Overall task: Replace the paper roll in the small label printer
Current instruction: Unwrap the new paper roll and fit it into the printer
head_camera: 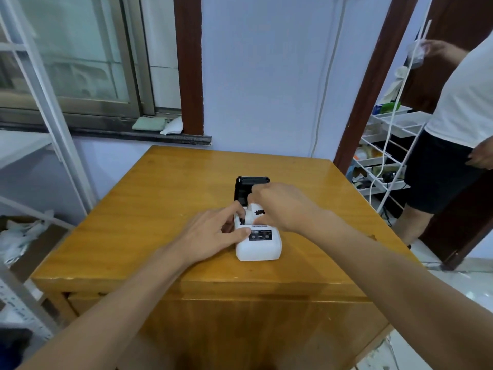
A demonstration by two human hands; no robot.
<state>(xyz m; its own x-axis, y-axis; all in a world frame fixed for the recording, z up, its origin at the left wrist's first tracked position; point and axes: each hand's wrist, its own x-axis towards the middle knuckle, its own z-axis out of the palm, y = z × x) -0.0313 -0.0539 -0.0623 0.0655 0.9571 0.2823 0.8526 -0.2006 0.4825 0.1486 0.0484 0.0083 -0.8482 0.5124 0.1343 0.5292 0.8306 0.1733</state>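
A small white label printer (258, 248) sits in the middle of the wooden table (160, 209), its black-lined lid (252, 182) flipped open away from me. A white paper roll (253, 213) rests in the open compartment. My right hand (280, 206) reaches over from the right and grips the roll from above. My left hand (213, 233) holds the printer's left side, thumb on its top and fingers at the compartment's edge. Part of the roll and compartment is hidden under my right hand.
Another person (458, 124) stands at the right by a white wire rack (384, 156) and a dark doorframe. A white metal shelf frame (40, 102) and a box of plastic bags (18, 236) stand to the left. A window sill lies behind the table.
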